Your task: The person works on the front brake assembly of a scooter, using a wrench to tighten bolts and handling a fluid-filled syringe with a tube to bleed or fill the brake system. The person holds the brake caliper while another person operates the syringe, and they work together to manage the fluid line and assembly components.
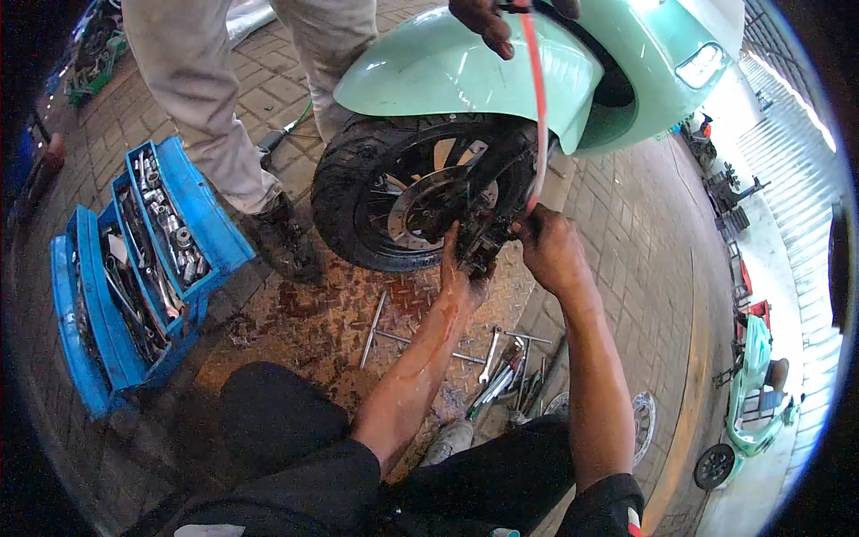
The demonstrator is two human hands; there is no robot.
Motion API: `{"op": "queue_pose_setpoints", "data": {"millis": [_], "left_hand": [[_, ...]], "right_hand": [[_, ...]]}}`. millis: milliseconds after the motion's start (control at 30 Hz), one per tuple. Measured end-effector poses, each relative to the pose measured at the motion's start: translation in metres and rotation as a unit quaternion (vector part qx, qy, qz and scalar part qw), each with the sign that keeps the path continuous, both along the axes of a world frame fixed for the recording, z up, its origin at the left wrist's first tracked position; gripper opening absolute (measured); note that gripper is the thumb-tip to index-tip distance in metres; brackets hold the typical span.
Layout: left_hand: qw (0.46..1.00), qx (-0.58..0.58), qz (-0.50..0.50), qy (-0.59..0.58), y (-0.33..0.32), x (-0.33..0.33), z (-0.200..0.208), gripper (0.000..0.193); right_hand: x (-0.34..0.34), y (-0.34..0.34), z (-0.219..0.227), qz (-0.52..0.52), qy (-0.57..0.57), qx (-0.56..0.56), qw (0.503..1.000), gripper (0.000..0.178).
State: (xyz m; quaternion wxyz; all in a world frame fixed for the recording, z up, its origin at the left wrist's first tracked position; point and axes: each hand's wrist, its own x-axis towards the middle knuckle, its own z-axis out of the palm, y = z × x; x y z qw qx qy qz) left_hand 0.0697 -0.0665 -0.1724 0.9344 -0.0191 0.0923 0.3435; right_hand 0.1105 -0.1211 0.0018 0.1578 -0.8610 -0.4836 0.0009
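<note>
A mint-green scooter's front wheel [385, 192] with a black tyre and a brake disc stands in front of me. My left hand [458, 268] grips a dark greasy brake part [483, 243] at the wheel's hub. My right hand [548, 246] holds the same part from the right side, beside a red hose [540, 116] that runs down from above. Another person's hand [488, 20] rests on the green mudguard [465, 76] at the top and holds the hose's upper end.
An open blue tiered toolbox [134, 268] full of sockets and wrenches stands at the left. A person's legs and boot [277, 237] are behind it. Wrenches and a cross wrench [398, 336] lie on the oily floor plate. A loose brake disc [642, 421] lies at the right.
</note>
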Motion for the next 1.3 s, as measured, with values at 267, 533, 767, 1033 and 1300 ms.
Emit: {"op": "queue_pose_setpoints", "data": {"millis": [267, 533, 767, 1033, 1300], "left_hand": [[0.999, -0.049, 0.004, 0.022, -0.003, 0.001, 0.001, 0.042], [1.000, -0.003, 0.019, -0.006, 0.000, 0.005, -0.006, 0.040], [0.999, -0.050, 0.002, 0.018, -0.003, 0.000, 0.004, 0.040], [1.000, -0.011, 0.004, -0.017, -0.004, -0.001, 0.005, 0.038], [0.998, -0.062, -0.003, -0.033, -0.008, 0.002, 0.004, 0.035]], "right_hand": [[0.009, 0.000, -0.008, 0.028, -0.006, -0.004, 1.000, 0.023], [0.011, 0.005, -0.018, 0.023, -0.020, -0.028, 0.999, 0.030], [0.000, 0.006, -0.011, -0.001, -0.047, 0.020, 0.999, 0.023], [-0.006, 0.004, -0.008, 0.002, -0.025, 0.040, 0.999, 0.023], [-0.005, 0.002, -0.011, -0.020, -0.045, 0.026, 0.998, 0.024]]}}
